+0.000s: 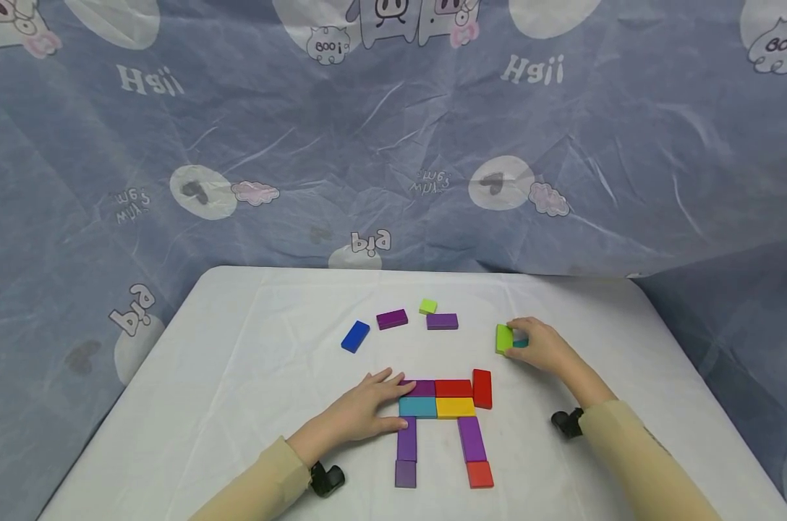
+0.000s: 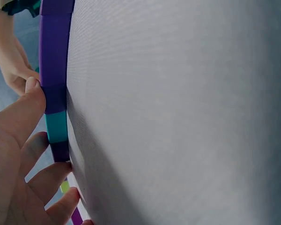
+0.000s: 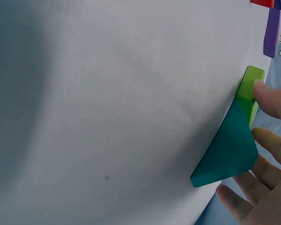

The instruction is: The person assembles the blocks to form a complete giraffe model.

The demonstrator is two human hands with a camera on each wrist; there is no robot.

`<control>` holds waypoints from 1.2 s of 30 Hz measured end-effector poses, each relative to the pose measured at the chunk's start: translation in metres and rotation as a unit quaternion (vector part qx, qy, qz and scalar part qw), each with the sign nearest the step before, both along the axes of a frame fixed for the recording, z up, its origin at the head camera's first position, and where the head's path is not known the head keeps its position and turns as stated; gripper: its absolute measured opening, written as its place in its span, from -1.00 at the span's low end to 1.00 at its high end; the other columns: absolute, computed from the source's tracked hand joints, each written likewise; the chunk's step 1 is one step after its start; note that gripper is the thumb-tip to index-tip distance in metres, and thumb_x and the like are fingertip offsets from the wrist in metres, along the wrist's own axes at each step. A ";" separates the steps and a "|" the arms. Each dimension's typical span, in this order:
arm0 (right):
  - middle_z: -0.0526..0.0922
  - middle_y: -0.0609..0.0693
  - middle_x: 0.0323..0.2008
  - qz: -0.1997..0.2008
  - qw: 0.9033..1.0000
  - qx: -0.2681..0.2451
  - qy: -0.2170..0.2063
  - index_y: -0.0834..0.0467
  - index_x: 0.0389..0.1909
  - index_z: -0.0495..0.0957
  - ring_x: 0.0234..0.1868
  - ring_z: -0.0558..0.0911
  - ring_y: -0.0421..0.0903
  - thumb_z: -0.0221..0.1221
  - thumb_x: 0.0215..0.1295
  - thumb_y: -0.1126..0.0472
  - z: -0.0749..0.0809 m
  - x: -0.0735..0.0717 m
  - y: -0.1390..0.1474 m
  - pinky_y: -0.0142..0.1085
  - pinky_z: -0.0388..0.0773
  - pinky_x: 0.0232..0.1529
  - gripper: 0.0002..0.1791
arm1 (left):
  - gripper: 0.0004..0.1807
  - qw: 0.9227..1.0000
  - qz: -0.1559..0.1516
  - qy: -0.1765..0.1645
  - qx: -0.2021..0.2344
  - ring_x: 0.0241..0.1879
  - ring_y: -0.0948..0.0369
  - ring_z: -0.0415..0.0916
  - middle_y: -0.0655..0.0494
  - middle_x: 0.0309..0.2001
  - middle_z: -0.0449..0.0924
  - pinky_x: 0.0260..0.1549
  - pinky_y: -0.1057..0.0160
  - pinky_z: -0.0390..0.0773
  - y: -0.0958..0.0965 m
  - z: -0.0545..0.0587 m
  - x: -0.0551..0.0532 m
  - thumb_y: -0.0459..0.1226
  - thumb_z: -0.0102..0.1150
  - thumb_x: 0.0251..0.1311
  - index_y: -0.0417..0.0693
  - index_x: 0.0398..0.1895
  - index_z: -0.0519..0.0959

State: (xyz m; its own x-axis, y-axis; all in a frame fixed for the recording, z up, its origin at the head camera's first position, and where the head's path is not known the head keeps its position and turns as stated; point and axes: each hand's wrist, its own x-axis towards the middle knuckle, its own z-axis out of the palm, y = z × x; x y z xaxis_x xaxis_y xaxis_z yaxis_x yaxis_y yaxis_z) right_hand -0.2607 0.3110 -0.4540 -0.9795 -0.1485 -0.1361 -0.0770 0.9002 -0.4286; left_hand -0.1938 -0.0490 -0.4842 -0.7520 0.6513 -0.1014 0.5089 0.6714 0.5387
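Note:
My left hand rests with spread fingers at the left side of a flat figure of coloured blocks. Its fingertips touch the purple block at the top corner, and its thumb lies on the purple leg block. Between them sits a teal block, beside a yellow block and a red block. Farther right, my right hand pinches a lime green block between thumb and finger. A teal wedge-like block lies against it, partly hidden by the hand in the head view.
Behind the figure lie a blue block, two purple blocks, one dark and one lighter, and a small lime block. An upright red block adjoins the figure's right side. A patterned cloth hangs behind the white table.

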 end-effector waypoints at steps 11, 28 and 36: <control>0.49 0.37 0.18 0.003 1.000 0.006 -0.005 0.36 0.25 0.45 0.08 0.50 0.22 0.40 0.12 0.10 -0.004 -0.005 -0.003 0.17 0.42 0.25 -0.29 | -0.29 1.000 0.001 -0.005 0.003 0.54 0.02 0.02 0.10 0.48 0.25 0.46 -0.14 0.07 0.000 0.000 0.001 0.08 0.22 0.25 0.23 0.46 0.31; 0.53 0.29 0.20 0.057 0.997 -0.043 0.011 0.28 0.23 0.50 0.23 0.47 0.25 0.39 0.13 0.14 -0.007 0.000 -0.023 0.16 0.40 0.28 -0.36 | -0.28 1.000 0.006 -0.011 0.000 0.55 0.04 -0.01 0.12 0.49 0.23 0.47 -0.12 0.06 0.001 0.000 -0.001 0.10 0.21 0.25 0.26 0.46 0.30; 0.55 0.28 0.20 0.071 0.997 -0.029 0.013 0.29 0.23 0.50 0.26 0.47 0.26 0.33 0.20 0.14 -0.007 0.005 -0.025 0.16 0.39 0.29 -0.41 | -0.28 1.000 0.006 -0.013 0.001 0.55 0.03 -0.01 0.12 0.49 0.24 0.46 -0.13 0.07 0.001 0.000 0.000 0.10 0.21 0.25 0.25 0.47 0.29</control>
